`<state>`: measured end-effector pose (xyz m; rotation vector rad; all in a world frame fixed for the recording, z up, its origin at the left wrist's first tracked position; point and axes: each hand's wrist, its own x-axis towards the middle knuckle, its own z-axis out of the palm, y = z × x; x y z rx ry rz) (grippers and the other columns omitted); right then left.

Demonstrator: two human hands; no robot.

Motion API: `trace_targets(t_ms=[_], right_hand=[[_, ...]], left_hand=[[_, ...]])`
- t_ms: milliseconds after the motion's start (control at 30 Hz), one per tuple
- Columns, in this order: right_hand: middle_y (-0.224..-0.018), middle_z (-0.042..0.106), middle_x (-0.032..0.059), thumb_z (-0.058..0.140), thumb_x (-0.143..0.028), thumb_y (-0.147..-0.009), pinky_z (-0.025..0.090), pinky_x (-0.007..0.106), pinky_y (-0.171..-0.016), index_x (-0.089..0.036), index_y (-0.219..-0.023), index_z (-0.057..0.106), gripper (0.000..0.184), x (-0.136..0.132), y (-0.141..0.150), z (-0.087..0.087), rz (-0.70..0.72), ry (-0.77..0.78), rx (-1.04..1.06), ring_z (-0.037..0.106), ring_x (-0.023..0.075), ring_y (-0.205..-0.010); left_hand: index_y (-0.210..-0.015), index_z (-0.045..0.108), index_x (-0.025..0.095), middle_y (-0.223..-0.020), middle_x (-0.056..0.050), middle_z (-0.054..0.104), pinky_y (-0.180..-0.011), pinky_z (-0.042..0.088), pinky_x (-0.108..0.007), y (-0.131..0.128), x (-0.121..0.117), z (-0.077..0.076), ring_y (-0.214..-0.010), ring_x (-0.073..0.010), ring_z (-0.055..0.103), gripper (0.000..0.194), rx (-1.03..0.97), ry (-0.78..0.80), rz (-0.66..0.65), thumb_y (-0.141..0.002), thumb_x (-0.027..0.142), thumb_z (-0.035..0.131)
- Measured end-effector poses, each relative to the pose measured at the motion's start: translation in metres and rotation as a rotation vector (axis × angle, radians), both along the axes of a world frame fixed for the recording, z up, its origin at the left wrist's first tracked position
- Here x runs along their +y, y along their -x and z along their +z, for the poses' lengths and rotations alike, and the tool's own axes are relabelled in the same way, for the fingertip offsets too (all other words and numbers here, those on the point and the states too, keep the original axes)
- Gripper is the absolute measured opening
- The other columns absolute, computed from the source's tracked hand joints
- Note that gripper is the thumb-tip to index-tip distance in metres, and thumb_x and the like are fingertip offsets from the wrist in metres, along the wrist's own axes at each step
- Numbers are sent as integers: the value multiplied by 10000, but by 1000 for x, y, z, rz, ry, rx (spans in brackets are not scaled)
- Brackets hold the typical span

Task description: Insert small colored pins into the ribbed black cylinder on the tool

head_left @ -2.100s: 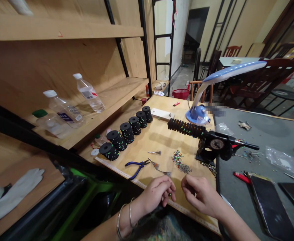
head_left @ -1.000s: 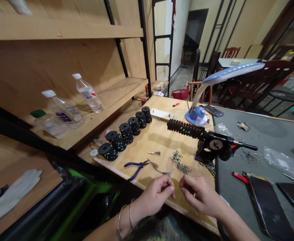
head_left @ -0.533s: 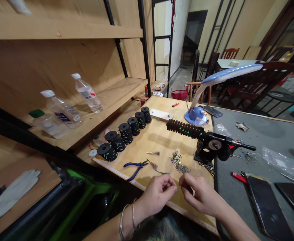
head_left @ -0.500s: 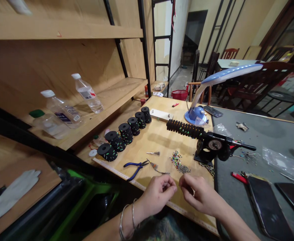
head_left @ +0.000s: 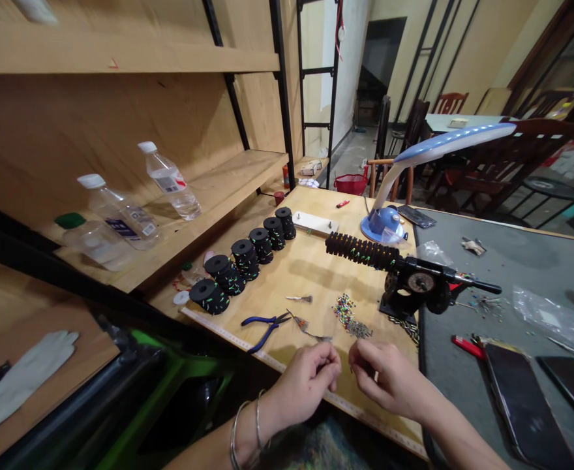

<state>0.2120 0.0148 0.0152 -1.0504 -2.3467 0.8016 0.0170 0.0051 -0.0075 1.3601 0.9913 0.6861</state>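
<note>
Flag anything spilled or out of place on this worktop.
Small multicoloured beads lie loose on the pale wooden table, in no container, so they look possibly spilled; tiny bits also litter the dark grey mat.

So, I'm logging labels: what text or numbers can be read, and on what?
None legible.
Clear white-capped bottle, purple label: too blurred.
Clear white-capped bottle, red-and-white label: too small.
Pale measuring strip, wooden table edge: too small.
Round dial on black machine: too blurred.

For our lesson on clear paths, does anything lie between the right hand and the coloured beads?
Yes, something low: the heap of small grey pieces lies on the table between the right hand and the coloured beads. Nothing taller is visible there.
</note>
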Motion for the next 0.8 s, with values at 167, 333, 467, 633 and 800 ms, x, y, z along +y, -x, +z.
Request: trace_targets(t_ms=[167,333,467,633,800], right_hand=[[-573,436,-60,444,-118,-825,277,225,-473,-226,-775,463,121,2,1,3,-1,-6,2,391,115,-481],[-585,455,-54,456,-109,-809,281,228,-482,-226,-768,474,126,4,1,2,1,-31,-2,390,117,-491],[-599,477,-44,448,-117,-818,287,231,-493,-222,-782,488,117,5,-1,1,14,-32,-20,405,119,-505],[-589,498,-34,447,-105,-795,303,229,-499,-218,-780,514,132,6,-2,0,3,-73,-22,450,128,-519],[-563,533,-34,480,-80,-700,355,232,-515,-218,-761,549,167,4,-1,-9,-16,-136,12,503,134,-517]], left_hand=[[-760,496,187,-611,32,522,-583,368,-231,0,0,0,-587,-123,493,127,-12,4,6,-874,241,509],[-760,494,187,-610,29,524,-577,362,-230,-1,0,-2,-584,-120,497,149,-23,10,16,-877,274,525],[-760,500,184,-611,28,526,-578,363,-231,-1,-1,-4,-585,-120,497,152,-24,16,16,-879,276,522],[-777,522,177,-617,19,560,-608,390,-240,-1,-2,-6,-602,-133,531,160,-24,42,8,-872,304,543],[-775,510,184,-622,14,570,-629,394,-248,0,-3,-21,-625,-143,542,293,-35,64,-15,-852,457,584]])
